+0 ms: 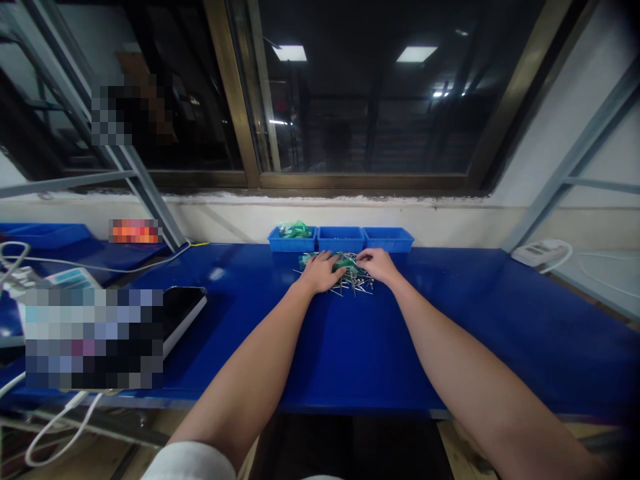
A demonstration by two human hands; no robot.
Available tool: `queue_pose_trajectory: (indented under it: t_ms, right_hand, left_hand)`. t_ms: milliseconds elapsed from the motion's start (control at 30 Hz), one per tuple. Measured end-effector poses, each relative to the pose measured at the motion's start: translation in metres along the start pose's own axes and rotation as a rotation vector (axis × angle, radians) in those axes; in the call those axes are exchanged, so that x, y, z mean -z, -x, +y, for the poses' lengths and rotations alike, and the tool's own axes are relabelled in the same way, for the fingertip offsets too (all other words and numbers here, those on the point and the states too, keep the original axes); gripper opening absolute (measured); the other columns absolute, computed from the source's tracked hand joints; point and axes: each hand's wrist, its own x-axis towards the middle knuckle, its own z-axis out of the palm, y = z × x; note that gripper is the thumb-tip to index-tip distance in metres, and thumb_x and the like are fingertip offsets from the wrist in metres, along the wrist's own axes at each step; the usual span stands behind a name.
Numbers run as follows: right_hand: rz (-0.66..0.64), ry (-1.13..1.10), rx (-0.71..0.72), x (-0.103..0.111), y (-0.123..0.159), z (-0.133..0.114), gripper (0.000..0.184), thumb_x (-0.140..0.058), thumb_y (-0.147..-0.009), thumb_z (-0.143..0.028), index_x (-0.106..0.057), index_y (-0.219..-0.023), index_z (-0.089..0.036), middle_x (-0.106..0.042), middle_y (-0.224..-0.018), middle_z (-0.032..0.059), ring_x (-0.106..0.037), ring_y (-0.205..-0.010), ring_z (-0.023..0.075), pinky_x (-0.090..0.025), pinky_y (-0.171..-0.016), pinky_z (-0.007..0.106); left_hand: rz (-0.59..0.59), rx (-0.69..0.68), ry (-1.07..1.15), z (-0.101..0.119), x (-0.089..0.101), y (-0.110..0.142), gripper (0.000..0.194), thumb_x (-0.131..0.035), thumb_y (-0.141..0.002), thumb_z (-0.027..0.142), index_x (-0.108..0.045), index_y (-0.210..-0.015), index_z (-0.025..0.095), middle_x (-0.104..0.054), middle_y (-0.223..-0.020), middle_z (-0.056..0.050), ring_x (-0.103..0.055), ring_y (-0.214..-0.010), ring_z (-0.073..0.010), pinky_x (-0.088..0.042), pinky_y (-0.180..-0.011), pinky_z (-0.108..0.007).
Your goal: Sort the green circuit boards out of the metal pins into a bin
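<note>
Both bare hands are down on a messy pile of thin metal pins (359, 284) on a blue work table (450, 340), with some green plastic bits (347, 267) tangled in. The left hand (323, 272) lies palm down over the left part of the pile, fingers pointing in toward the green bits and loosely together. The right hand (379, 265) sits at the pile's far right side, palm down with its fingertips curled over the pins. The two hands are just apart, with the pile running under and between them. Can't tell if either one is actually pinching anything, since the fingers hide that.

Just past the pile, three blue plastic bins stand in a row against the wall. The left bin (293, 241) holds a clear bag of green pieces (295, 230). The middle bin (341, 240) may have something small in it, but it's too tiny to tell, and I can't see into the right bin (387, 241) from this angle. A white power strip (537, 253) sits off to the right.
</note>
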Motion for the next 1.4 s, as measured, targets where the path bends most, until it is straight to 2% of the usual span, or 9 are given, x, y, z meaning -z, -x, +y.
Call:
queue_pose_trajectory:
  t_ms: [267, 400, 533, 700, 800, 900, 1067, 1267, 1400]
  right_hand:
    - [-0.091, 0.130, 0.075, -0.004, 0.002, -0.006, 0.011, -0.063, -0.061, -0.029, -0.066, -0.056, -0.019, -0.064, -0.058, 0.0019, -0.056, -0.060, 0.0161, -0.037, -0.056, 0.025]
    - [-0.126, 0.239, 0.102, -0.005, 0.000, -0.005, 0.016, -0.060, -0.067, -0.031, -0.064, -0.056, -0.021, -0.064, -0.058, 0.0035, -0.056, -0.060, 0.0173, -0.036, -0.056, 0.026]
    - [-0.128, 0.353, 0.151, -0.008, 0.000, -0.005, 0.020, -0.057, -0.073, -0.029, -0.061, -0.056, -0.021, -0.063, -0.061, 0.0064, -0.057, -0.067, 0.0202, -0.035, -0.061, 0.028]
    - [-0.068, 0.406, 0.222, -0.013, 0.000, -0.008, 0.018, -0.054, -0.079, -0.023, -0.061, -0.062, -0.018, -0.064, -0.077, 0.0124, -0.057, -0.082, 0.0225, -0.035, -0.074, 0.030]
    - [-0.014, 0.298, 0.242, -0.013, 0.000, -0.012, 0.016, -0.048, -0.082, -0.022, -0.061, -0.074, -0.017, -0.064, -0.083, 0.0114, -0.056, -0.083, 0.0208, -0.035, -0.077, 0.030]
    - [-0.047, 0.153, 0.244, -0.012, 0.000, -0.017, 0.017, -0.046, -0.083, -0.026, -0.060, -0.080, -0.019, -0.063, -0.075, 0.0054, -0.056, -0.072, 0.0171, -0.037, -0.069, 0.027]
    - [-0.082, -0.152, 0.192, -0.011, 0.002, -0.022, 0.021, -0.051, -0.078, -0.036, -0.060, -0.074, -0.018, -0.061, -0.064, 0.0010, -0.053, -0.059, 0.0132, -0.037, -0.058, 0.024]
    - [-0.086, -0.349, 0.100, -0.011, 0.004, -0.025, 0.031, -0.058, -0.071, -0.046, -0.060, -0.075, -0.016, -0.058, -0.054, -0.0005, -0.051, -0.049, 0.0115, -0.037, -0.051, 0.024]
    - [-0.060, -0.426, 0.048, -0.012, 0.004, -0.026, 0.035, -0.060, -0.068, -0.051, -0.059, -0.076, -0.017, -0.058, -0.053, -0.0009, -0.048, -0.045, 0.0098, -0.037, -0.048, 0.023]
  left_hand:
    - [0.010, -0.006, 0.005, -0.002, -0.002, -0.001, 0.055, -0.032, -0.086, 0.053, -0.044, -0.129, 0.021, -0.038, -0.140, -0.013, -0.030, -0.131, -0.0279, -0.022, -0.104, -0.048]
    - [0.010, -0.001, 0.010, -0.002, -0.003, -0.002, 0.056, -0.033, -0.086, 0.054, -0.045, -0.129, 0.021, -0.038, -0.139, -0.013, -0.030, -0.130, -0.0291, -0.023, -0.104, -0.049]
    - [0.018, 0.007, 0.010, -0.001, -0.004, -0.002, 0.055, -0.034, -0.085, 0.053, -0.045, -0.128, 0.021, -0.040, -0.138, -0.013, -0.032, -0.129, -0.0294, -0.024, -0.103, -0.050]
    - [0.067, -0.007, 0.003, 0.001, -0.001, 0.000, 0.047, -0.036, -0.086, 0.049, -0.049, -0.122, 0.023, -0.048, -0.130, -0.011, -0.036, -0.125, -0.0277, -0.027, -0.100, -0.050]
    - [0.169, -0.026, 0.014, 0.004, 0.004, 0.001, 0.042, -0.041, -0.086, 0.044, -0.049, -0.121, 0.023, -0.051, -0.124, -0.010, -0.041, -0.120, -0.0257, -0.028, -0.098, -0.047]
    - [0.246, -0.067, 0.049, 0.008, 0.009, 0.001, 0.035, -0.044, -0.086, 0.036, -0.050, -0.118, 0.024, -0.055, -0.119, -0.008, -0.045, -0.115, -0.0225, -0.029, -0.096, -0.042]
    - [0.219, -0.127, 0.108, 0.011, 0.014, 0.001, 0.020, -0.042, -0.088, 0.031, -0.059, -0.095, 0.023, -0.065, -0.099, -0.003, -0.054, -0.100, -0.0176, -0.027, -0.093, -0.037]
    - [0.256, -0.156, 0.163, 0.012, 0.014, 0.002, 0.021, -0.042, -0.088, 0.031, -0.057, -0.101, 0.024, -0.066, -0.099, -0.001, -0.055, -0.099, -0.0167, -0.028, -0.090, -0.036]
    - [0.228, -0.113, 0.140, 0.014, 0.016, 0.002, 0.025, -0.038, -0.090, 0.032, -0.060, -0.093, 0.023, -0.066, -0.098, -0.003, -0.055, -0.099, -0.0177, -0.028, -0.091, -0.037]
